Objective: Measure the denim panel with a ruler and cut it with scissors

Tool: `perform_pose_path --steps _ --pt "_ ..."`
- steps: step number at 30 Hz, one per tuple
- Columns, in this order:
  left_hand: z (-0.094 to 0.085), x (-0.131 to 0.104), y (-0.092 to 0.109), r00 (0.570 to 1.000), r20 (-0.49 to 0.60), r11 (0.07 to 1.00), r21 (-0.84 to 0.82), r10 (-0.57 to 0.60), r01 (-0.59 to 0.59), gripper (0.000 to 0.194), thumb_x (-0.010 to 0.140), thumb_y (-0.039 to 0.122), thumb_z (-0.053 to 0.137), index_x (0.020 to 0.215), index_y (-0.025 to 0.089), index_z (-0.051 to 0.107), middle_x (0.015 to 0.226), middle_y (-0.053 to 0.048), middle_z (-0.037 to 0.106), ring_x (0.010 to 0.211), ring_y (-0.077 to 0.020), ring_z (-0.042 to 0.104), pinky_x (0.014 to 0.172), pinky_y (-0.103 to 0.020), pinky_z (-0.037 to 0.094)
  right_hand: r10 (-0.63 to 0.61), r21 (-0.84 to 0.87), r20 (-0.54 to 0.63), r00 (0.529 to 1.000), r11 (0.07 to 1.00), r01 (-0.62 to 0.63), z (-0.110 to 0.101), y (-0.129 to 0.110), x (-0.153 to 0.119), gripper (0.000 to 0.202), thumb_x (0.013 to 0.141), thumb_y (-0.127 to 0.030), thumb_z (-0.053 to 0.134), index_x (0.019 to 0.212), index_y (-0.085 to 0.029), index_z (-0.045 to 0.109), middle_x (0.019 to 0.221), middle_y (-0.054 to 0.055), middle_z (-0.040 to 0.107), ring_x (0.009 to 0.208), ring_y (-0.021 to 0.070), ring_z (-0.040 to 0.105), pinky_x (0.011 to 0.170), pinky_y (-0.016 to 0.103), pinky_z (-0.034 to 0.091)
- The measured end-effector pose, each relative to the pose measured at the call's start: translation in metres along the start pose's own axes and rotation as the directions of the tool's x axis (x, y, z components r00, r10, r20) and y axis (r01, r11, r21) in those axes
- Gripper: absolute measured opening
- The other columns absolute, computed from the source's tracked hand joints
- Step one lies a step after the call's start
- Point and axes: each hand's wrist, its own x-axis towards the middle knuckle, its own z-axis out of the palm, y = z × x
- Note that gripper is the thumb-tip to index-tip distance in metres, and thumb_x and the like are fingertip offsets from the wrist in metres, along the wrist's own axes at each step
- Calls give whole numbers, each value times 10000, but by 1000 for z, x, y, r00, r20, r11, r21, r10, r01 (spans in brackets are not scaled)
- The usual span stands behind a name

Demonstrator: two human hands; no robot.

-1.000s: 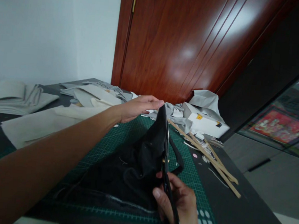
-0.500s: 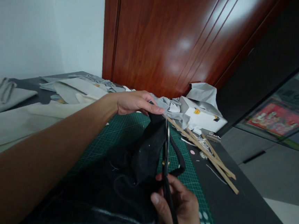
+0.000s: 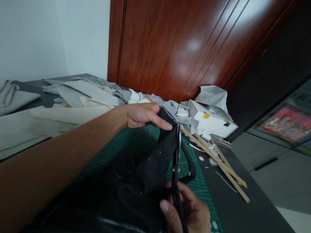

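Black fabric (image 3: 127,193) with a pale stitched line near its lower edge lies on the green cutting mat (image 3: 203,193). My left hand (image 3: 147,116) pinches the fabric's raised upper corner between thumb and fingers. Black-handled scissors (image 3: 177,158) are in my right hand (image 3: 191,210), blades pointing up along the right side of the raised cloth, their tips near its top corner. A black strap (image 3: 191,163) loops out to the right behind the scissors.
Pale fabric pieces (image 3: 57,117) spread over the left of the table. At the back right are a white box (image 3: 212,119), wooden strips (image 3: 222,164) and small scraps. A wooden door (image 3: 173,42) stands behind.
My left hand has shifted slightly right and down with the fabric corner, showing more of its folded edge. The scissors and my right hand have moved slightly right.
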Motion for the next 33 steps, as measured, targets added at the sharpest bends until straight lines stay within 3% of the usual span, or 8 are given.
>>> perform_pose_path --steps 6,12,16,22,27,33 --pt "16 2 2 994 -8 991 -83 107 -107 228 657 55 885 851 91 773 826 -103 787 736 -185 735 799 -333 605 6 1 -17 1000 1000 -6 -2 1 1 411 724 -433 909 1046 -213 782 600 -64 564 442 73 411 417 201 327" --pt "30 -2 8 995 94 999 -20 -34 36 208 693 164 902 868 144 792 871 -84 816 819 -240 773 878 -431 630 7 26 -26 1000 1000 -6 0 1 2 438 723 -455 915 1046 -194 779 603 -63 545 460 82 386 434 217 314" --pt "30 -2 8 995 90 999 -19 -31 33 214 690 132 893 883 153 805 865 -77 825 885 -253 786 917 -434 628 8 24 -22 1000 1000 -8 0 1 3 429 742 -456 910 1056 -197 774 601 -65 550 439 78 388 435 225 301" --pt "28 0 7 999 48 999 -35 -9 11 195 670 94 886 843 138 806 837 -76 825 741 -218 772 880 -423 643 11 35 7 1000 999 -12 -3 0 6 431 740 -453 920 1056 -198 774 601 -69 547 457 74 387 442 219 301" --pt "26 -1 8 1000 13 1000 24 -13 13 251 607 83 920 829 125 810 830 -80 821 775 -210 770 889 -383 633 12 71 78 997 997 -18 -7 -5 6 490 701 -494 938 1061 -199 785 616 -63 548 492 91 440 478 230 343" --pt "24 1 6 998 -30 999 4 -46 46 241 632 96 908 846 101 797 833 -110 815 740 -234 771 874 -423 630 24 70 92 995 997 -31 -9 -9 6 522 694 -518 934 1076 -197 782 647 -46 560 520 115 468 501 246 374"
